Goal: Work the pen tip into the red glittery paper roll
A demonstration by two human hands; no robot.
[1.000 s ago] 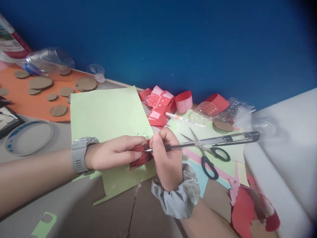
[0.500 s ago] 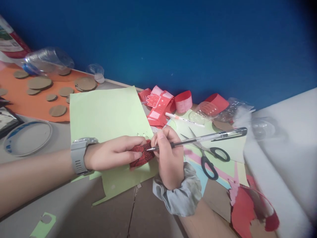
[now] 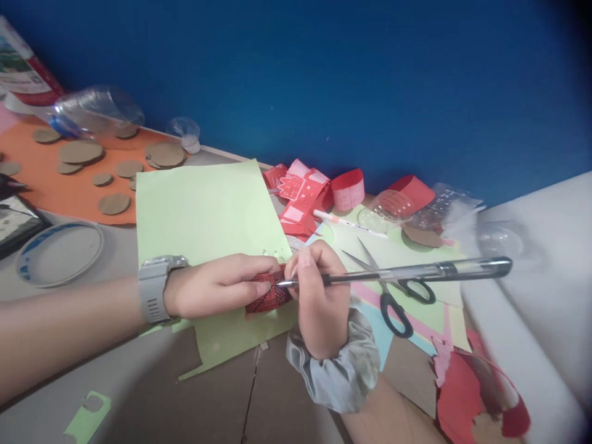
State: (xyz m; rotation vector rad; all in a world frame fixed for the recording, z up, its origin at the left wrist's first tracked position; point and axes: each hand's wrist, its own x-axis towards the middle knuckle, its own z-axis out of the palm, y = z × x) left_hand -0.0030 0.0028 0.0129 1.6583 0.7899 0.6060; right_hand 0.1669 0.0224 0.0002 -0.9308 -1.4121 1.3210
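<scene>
My left hand (image 3: 208, 287), with a grey watch on its wrist, is closed on a small red paper ring (image 3: 267, 302) covered in a black dotted pattern. A clear-barrelled black pen (image 3: 398, 272) lies in the closed fingers of my right hand (image 3: 321, 302). Its tip points left and meets the ring's patterned side, close to my left thumb. A grey scrunchie (image 3: 337, 367) circles my right wrist. Beneath both hands spreads a light green paper sheet (image 3: 203, 209); the ring's far side is hidden by my fingers.
Scissors (image 3: 396, 311) with black handles lie right of my hands on coloured papers, near a white marker (image 3: 349, 223). Red paper pieces (image 3: 303, 194) sit against the blue wall. At left are cardboard discs (image 3: 81, 152), a clear plastic bottle (image 3: 104, 110) and a tape roll (image 3: 60, 285).
The pen has swung lower, now nearer level, with its rear end farther right. My left hand keeps its hold on the ring. The whole view has shifted slightly.
</scene>
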